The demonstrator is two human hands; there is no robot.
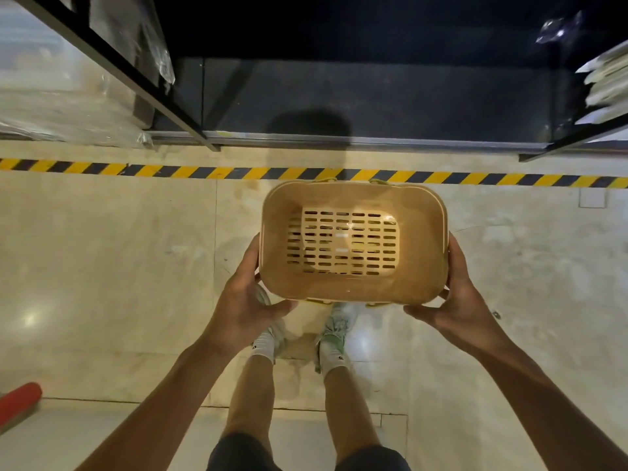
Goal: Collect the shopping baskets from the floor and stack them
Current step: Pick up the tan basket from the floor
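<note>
Nearest, two bare legs in dark shorts, white socks and pale shoes [334, 321] stand on the shiny tiled floor [102, 266]. A red object [18, 401] lies at the near left edge. Above the feet, the left hand [246, 300] and right hand [457, 300] each clasp an end of a tan basket [353, 243], grasping it in the air, open side up, its slotted bottom showing. Beyond runs a yellow-and-black tape line [204, 171], then dark shelving [170, 107].
</note>
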